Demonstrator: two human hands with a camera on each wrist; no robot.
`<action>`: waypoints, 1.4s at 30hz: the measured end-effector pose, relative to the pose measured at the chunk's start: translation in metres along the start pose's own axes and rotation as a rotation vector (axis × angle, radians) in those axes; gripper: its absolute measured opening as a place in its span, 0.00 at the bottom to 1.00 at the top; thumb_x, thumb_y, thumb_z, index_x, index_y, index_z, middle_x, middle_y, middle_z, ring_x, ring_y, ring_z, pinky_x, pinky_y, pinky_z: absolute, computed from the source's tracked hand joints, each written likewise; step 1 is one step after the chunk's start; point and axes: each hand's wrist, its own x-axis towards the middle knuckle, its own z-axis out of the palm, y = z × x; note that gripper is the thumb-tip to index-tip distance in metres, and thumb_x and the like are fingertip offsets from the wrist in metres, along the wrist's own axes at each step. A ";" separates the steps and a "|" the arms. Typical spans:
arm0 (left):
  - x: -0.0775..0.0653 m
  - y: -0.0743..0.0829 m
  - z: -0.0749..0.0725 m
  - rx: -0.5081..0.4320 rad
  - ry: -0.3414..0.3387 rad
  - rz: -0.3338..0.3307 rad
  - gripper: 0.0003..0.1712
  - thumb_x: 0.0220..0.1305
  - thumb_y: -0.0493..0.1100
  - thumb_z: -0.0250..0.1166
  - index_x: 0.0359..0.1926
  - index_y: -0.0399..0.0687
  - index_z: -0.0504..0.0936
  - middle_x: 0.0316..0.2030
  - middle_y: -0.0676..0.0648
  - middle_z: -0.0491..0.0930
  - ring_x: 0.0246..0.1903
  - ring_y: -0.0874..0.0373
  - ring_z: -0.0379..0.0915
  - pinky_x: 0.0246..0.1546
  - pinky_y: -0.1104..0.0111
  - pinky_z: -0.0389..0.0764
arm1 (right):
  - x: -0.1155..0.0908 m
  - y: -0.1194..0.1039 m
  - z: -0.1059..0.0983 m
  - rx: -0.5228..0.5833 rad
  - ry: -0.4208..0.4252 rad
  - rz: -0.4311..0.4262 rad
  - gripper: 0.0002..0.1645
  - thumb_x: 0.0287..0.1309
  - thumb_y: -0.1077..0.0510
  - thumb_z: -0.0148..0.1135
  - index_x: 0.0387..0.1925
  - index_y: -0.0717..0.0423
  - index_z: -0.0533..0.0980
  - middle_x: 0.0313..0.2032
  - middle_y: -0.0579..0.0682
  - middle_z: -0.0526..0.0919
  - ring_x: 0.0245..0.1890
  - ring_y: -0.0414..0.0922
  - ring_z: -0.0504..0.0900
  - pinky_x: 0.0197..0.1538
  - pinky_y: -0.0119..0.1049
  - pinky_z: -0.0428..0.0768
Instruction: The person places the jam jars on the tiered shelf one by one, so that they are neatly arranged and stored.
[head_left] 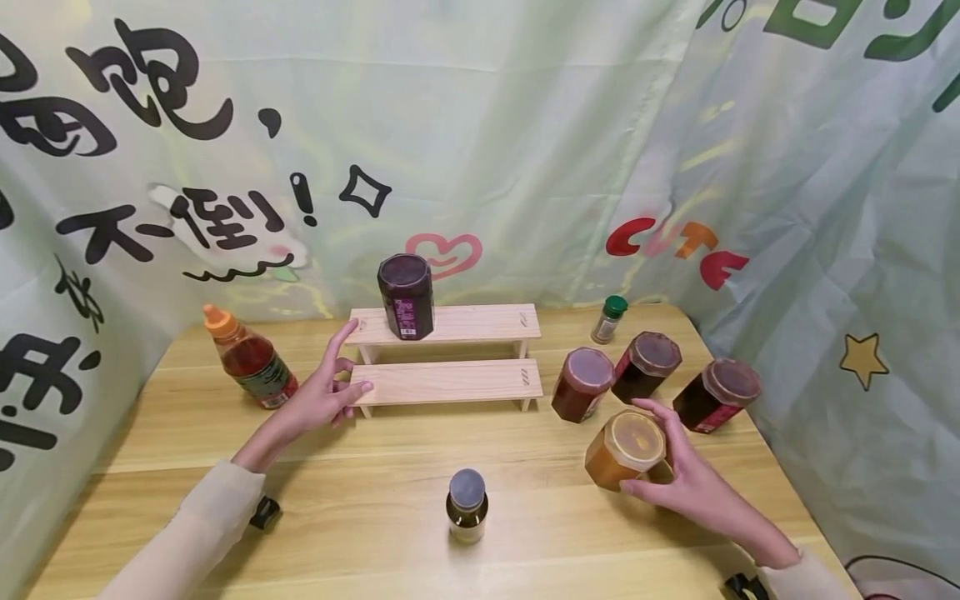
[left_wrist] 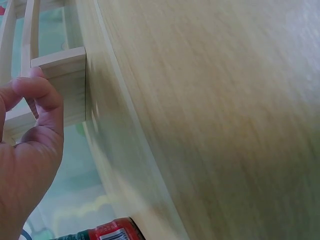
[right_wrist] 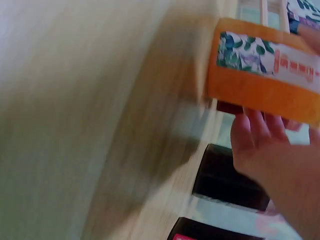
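The orange jar (head_left: 621,454) sits right of centre and below the middle of the head frame, leaning somewhat; whether its base touches the table (head_left: 337,525) cannot be settled. Your right hand (head_left: 686,479) grasps it, thumb on the near side, fingers on the far side. For sound handling, bring the jar upright, take its weight evenly between thumb and fingers, and give clearance to the reddish jar (head_left: 581,385) just behind it and the two dark jars (head_left: 647,367) toward the right edge. Your left hand (head_left: 322,393) touches the left end of the wooden rack (head_left: 457,381) at centre, index finger extended to the upper shelf, thumb on the lower; whether it grips or only rests there, you cannot be credited either way. Light, steady contact is advised, since a hard push could shift the rack and upset the purple jar (head_left: 406,298) on its upper shelf. On views: the right wrist shows the orange jar's flowered label (right_wrist: 270,57), absent from the head view, which alone shows its lid (head_left: 637,437). The left wrist shows a barcode on the sauce bottle (left_wrist: 115,231), lower left; only the head view shows that bottle's orange cap (head_left: 218,320) and the brown bottle (head_left: 467,510) at lower centre.
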 end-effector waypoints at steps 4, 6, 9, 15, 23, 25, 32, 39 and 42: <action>-0.001 -0.002 -0.001 -0.002 0.002 0.000 0.63 0.79 0.33 0.67 0.88 0.83 0.34 0.48 0.29 0.68 0.20 0.43 0.78 0.11 0.64 0.76 | 0.000 -0.003 0.006 -0.066 0.069 -0.004 0.67 0.51 0.68 0.87 0.83 0.55 0.53 0.65 0.55 0.73 0.63 0.32 0.74 0.62 0.20 0.68; -0.001 -0.003 -0.002 0.000 0.001 0.001 0.63 0.79 0.33 0.67 0.88 0.83 0.34 0.48 0.29 0.69 0.20 0.43 0.78 0.11 0.64 0.76 | -0.002 -0.005 0.008 -0.102 0.097 -0.003 0.66 0.49 0.67 0.88 0.81 0.55 0.56 0.64 0.54 0.75 0.61 0.32 0.74 0.60 0.19 0.69; 0.000 -0.004 -0.002 0.008 0.003 0.002 0.63 0.79 0.34 0.68 0.87 0.84 0.34 0.51 0.28 0.69 0.21 0.43 0.79 0.12 0.63 0.76 | -0.003 -0.007 0.010 -0.163 0.143 -0.008 0.64 0.46 0.66 0.91 0.78 0.55 0.60 0.61 0.52 0.77 0.58 0.31 0.75 0.56 0.20 0.73; 0.003 -0.005 -0.001 0.008 0.002 0.014 0.63 0.79 0.35 0.68 0.87 0.85 0.34 0.51 0.28 0.70 0.20 0.43 0.78 0.12 0.63 0.77 | -0.003 -0.009 0.012 -0.228 0.218 0.002 0.62 0.39 0.65 0.94 0.74 0.56 0.66 0.56 0.50 0.82 0.53 0.31 0.78 0.50 0.22 0.77; 0.002 -0.004 -0.002 -0.006 0.012 0.014 0.62 0.79 0.34 0.67 0.87 0.86 0.35 0.49 0.29 0.69 0.20 0.45 0.78 0.12 0.64 0.76 | -0.003 -0.023 0.012 -0.182 0.266 -0.009 0.62 0.37 0.68 0.94 0.73 0.58 0.67 0.57 0.50 0.81 0.55 0.32 0.80 0.55 0.20 0.75; 0.001 -0.004 -0.001 -0.010 0.017 0.018 0.62 0.79 0.34 0.67 0.87 0.85 0.36 0.48 0.30 0.69 0.20 0.44 0.78 0.12 0.64 0.77 | -0.001 -0.028 0.011 -0.159 0.281 -0.030 0.62 0.36 0.70 0.93 0.73 0.60 0.67 0.58 0.49 0.80 0.57 0.33 0.80 0.58 0.19 0.74; 0.000 -0.007 0.004 -0.014 0.016 0.019 0.62 0.79 0.33 0.67 0.88 0.84 0.36 0.46 0.31 0.69 0.22 0.47 0.79 0.13 0.62 0.78 | 0.007 -0.044 0.006 -0.126 0.314 -0.091 0.63 0.32 0.75 0.91 0.72 0.63 0.66 0.62 0.45 0.76 0.60 0.34 0.78 0.62 0.20 0.71; 0.001 -0.009 0.002 -0.014 0.026 0.022 0.61 0.79 0.32 0.66 0.88 0.83 0.37 0.47 0.31 0.68 0.23 0.47 0.79 0.14 0.62 0.79 | 0.025 -0.059 0.001 -0.074 0.334 -0.109 0.66 0.34 0.78 0.88 0.76 0.61 0.64 0.62 0.46 0.80 0.58 0.37 0.81 0.60 0.22 0.74; 0.000 -0.010 0.001 -0.025 0.029 0.017 0.61 0.79 0.32 0.67 0.87 0.84 0.38 0.47 0.32 0.67 0.23 0.48 0.79 0.14 0.62 0.80 | 0.035 -0.066 0.000 -0.040 0.346 -0.108 0.66 0.37 0.79 0.87 0.77 0.59 0.62 0.61 0.46 0.82 0.58 0.38 0.83 0.59 0.24 0.75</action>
